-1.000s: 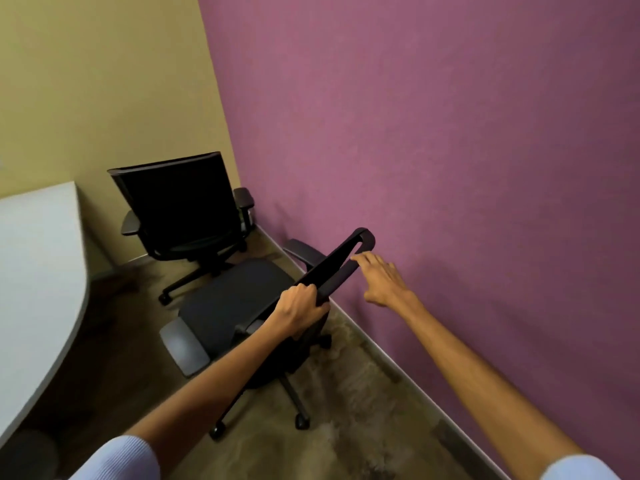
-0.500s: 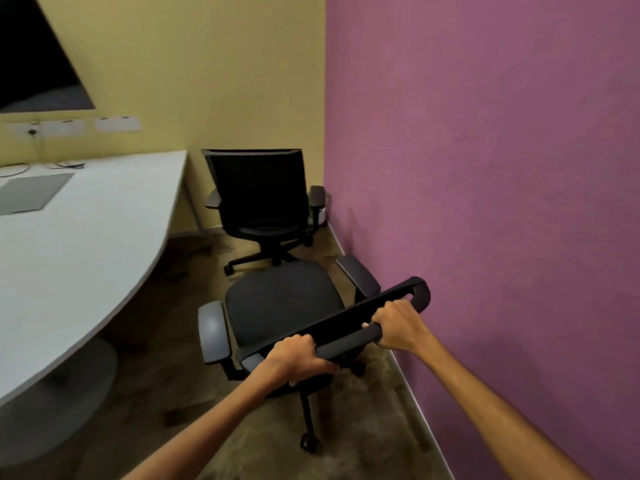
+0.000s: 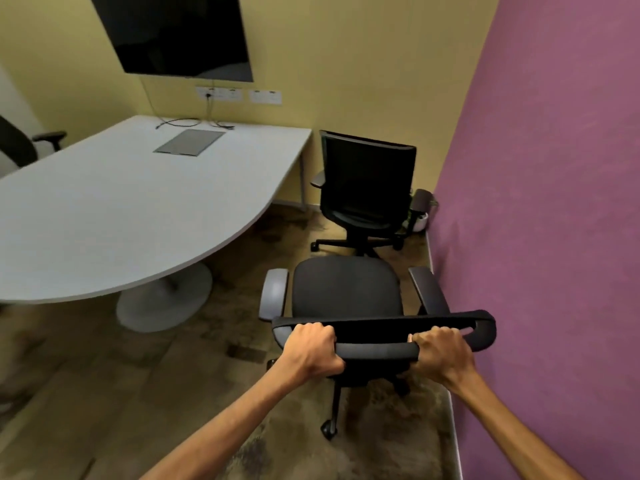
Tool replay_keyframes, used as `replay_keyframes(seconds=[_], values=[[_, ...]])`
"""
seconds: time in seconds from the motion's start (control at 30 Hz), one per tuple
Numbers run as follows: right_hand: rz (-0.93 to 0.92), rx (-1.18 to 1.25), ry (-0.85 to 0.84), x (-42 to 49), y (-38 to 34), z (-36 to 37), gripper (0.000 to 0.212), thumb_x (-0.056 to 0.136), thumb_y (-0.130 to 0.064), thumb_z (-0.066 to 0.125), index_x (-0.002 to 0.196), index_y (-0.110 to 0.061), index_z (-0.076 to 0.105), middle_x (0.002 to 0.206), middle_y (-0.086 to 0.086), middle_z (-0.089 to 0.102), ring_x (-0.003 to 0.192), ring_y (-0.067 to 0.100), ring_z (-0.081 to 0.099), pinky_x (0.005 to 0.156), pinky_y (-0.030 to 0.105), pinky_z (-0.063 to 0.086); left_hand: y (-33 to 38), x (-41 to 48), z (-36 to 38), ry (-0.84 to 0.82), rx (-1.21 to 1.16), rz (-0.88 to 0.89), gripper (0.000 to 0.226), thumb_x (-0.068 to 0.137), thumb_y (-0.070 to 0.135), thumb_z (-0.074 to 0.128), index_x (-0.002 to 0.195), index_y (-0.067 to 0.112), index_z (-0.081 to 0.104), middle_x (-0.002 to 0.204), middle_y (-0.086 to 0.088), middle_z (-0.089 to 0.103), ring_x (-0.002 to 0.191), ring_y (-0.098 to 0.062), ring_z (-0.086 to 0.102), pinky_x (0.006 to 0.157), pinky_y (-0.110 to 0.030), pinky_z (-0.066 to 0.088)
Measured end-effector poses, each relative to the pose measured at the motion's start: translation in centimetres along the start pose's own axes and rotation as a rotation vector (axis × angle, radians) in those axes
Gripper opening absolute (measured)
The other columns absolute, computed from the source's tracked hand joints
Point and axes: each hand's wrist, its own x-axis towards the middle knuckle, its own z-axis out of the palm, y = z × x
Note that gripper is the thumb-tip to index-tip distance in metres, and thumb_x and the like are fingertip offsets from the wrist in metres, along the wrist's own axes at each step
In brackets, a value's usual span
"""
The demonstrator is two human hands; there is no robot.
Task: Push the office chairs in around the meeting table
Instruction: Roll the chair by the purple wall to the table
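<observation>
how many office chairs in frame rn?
3. One gripped at its backrest by left hand and right hand; one in the far corner by the purple wall; one partly cut off at left edge. Others may be out of frame.

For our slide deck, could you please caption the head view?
Both hands, left and right, grasp the near office chair's backrest beside the meeting table.

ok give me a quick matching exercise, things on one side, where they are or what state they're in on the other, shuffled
Things:
1. near chair
2. far chair
3. screen
4. meeting table

Places or states:
A. mounted on the yellow wall
B. backrest top gripped by left hand and right hand
C. white top, round pedestal base
D. stands in the corner, nobody touching it

Pairs: 1-B, 2-D, 3-A, 4-C
</observation>
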Motion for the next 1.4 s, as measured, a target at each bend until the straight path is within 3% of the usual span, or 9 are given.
replay_keyframes(seconds=[0.17, 0.33, 0.43, 0.53, 0.67, 0.83, 0.93, 1.07, 1.4], values=[[-0.128, 0.003, -0.011, 2.8, -0.7, -0.5, 0.026, 0.036, -0.031, 0.083, 0.051, -0.024, 0.063, 0.042, 0.0, 0.057, 0.037, 0.023, 0.054, 0.037, 0.026, 0.041, -1.4, -0.7, -1.0, 0.045, 0.004, -0.089, 0.02, 0.055, 0.038, 0.05, 0.054, 0.018, 0.047, 0.048, 0.008, 0.037, 0.041, -0.011, 0.034, 0.05, -0.026, 0.029], [-0.173, -0.02, -0.013, 4.8, -0.5, 0.1, 0.03, 0.031, -0.032, 0.085, 0.049, -0.024, 0.062, 0.042, 0.001, 0.056, 0.037, 0.024, 0.055, 0.035, 0.029, 0.041, -1.8, -0.4, -1.0, 0.095, 0.033, -0.132, 0.026, 0.051, 0.038, 0.047, 0.059, 0.017, 0.061, 0.045, 0.007, 0.027, 0.042, -0.019, 0.032, 0.052, -0.028, 0.032], [-0.216, -0.025, -0.078, 7.2, -0.9, 0.5, 0.02, 0.051, -0.034, 0.078, 0.065, -0.022, 0.069, 0.059, 0.005, 0.066, 0.057, 0.03, 0.064, 0.05, 0.034, 0.047, -2.5, -0.2, -1.2, 0.113, 0.052, -0.206, 0.031, 0.051, 0.038, 0.047, 0.063, 0.016, 0.066, 0.046, 0.005, 0.038, 0.044, -0.021, 0.039, 0.053, -0.027, 0.032], [-0.273, -0.03, -0.135, 9.4, -0.9, 1.5, 0.027, 0.068, -0.041, 0.063, 0.087, -0.024, 0.071, 0.082, 0.004, 0.072, 0.08, 0.029, 0.067, 0.068, 0.034, 0.047, -2.8, 0.0, -1.2, 0.112, 0.055, -0.292, 0.034, 0.05, 0.038, 0.046, 0.064, 0.016, 0.067, 0.057, -0.004, 0.06, 0.052, -0.027, 0.056, 0.054, -0.027, 0.033], [-0.323, -0.074, -0.141, 13.5, -1.0, 2.1, 0.037, 0.072, -0.048, 0.055, 0.1, -0.029, 0.068, 0.095, -0.001, 0.071, 0.092, 0.023, 0.065, 0.074, 0.032, 0.047, -3.7, 1.6, -2.4, 0.124, 0.053, -0.358, 0.033, 0.049, 0.036, 0.044, 0.062, 0.015, 0.066, 0.05, 0.002, 0.043, 0.047, -0.024, 0.045, 0.052, -0.027, 0.031], [-0.452, -0.036, -0.142, 19.2, -1.8, 3.0, 0.033, 0.069, -0.045, 0.06, 0.093, -0.025, 0.07, 0.088, 0.003, 0.071, 0.086, 0.028, 0.065, 0.07, 0.034, 0.046, -6.1, 3.9, -2.7, 0.133, 0.046, -0.462, 0.03, 0.05, 0.034, 0.044, 0.06, 0.014, 0.064, 0.05, 0.004, 0.043, 0.048, -0.022, 0.044, 0.052, -0.026, 0.032], [-0.509, -0.019, -0.09, 23.4, -1.6, 3.3, 0.022, 0.056, -0.037, 0.073, 0.071, -0.021, 0.07, 0.065, 0.006, 0.068, 0.063, 0.032, 0.065, 0.057, 0.035, 0.048, -7.5, 6.4, -2.7, 0.175, 0.045, -0.508, 0.029, 0.053, 0.036, 0.045, 0.064, 0.016, 0.064, 0.055, 0.004, 0.044, 0.051, -0.019, 0.043, 0.055, -0.027, 0.03], [-0.581, 0.004, -0.039, 28.4, -0.5, 4.1, 0.032, 0.031, -0.032, 0.084, 0.05, -0.024, 0.06, 0.042, -0.001, 0.055, 0.038, 0.023, 0.055, 0.037, 0.03, 0.043, -8.1, 10.3, -2.7, 0.177, 0.026, -0.54, 0.032, 0.058, 0.037, 0.048, 0.074, 0.016, 0.066, 0.067, -0.003, 0.059, 0.062, -0.024, 0.057, 0.059, -0.028, 0.032], [-0.679, -0.021, -0.096, 40.7, -1.5, 6.0, 0.033, 0.033, -0.043, 0.082, 0.052, -0.024, 0.062, 0.044, -0.002, 0.057, 0.041, 0.023, 0.057, 0.042, 0.028, 0.044, -12.1, 17.3, -4.1, 0.193, 0.022, -0.689, 0.035, 0.06, 0.035, 0.05, 0.083, 0.014, 0.066, 0.083, -0.01, 0.068, 0.077, -0.032, 0.064, 0.064, -0.032, 0.036]])
